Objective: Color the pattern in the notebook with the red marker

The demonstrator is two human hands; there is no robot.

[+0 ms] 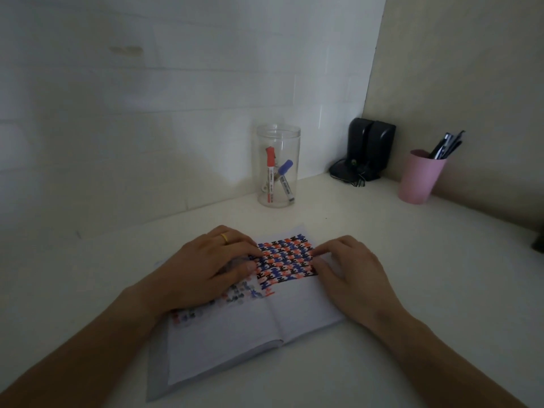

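Two hands are laid flat on an open notebook [235, 331], which lies on a pale desk [382, 290] set into a corner of the room. Nothing is held in either hand. The left hand [203, 269] is spread over the left page with its fingers reaching to the edge of the pattern, and a yellow ring [224, 238] is worn on one finger. The right hand [350, 275] is pressed open on the right page, its fingertips touching the pattern's right edge.

The pattern [284, 259] is seen between the hands, across the upper part of the spread. It is already filled densely with red, blue and black shapes; whether any cells are left blank cannot be told at this size. Below it the pages are blank, apart from faint show-through marks near the left wrist.

The red marker [270, 172] is not in use. It is stood in a clear jar [278, 136] well behind the notebook, capped, beside a blue marker [285, 179]. A pink cup [419, 181] of pens and a dark speaker [369, 148] are kept farther right.

Colouring is judged either finished or not yet begun for this round: the marker must be fetched before any more red is added.
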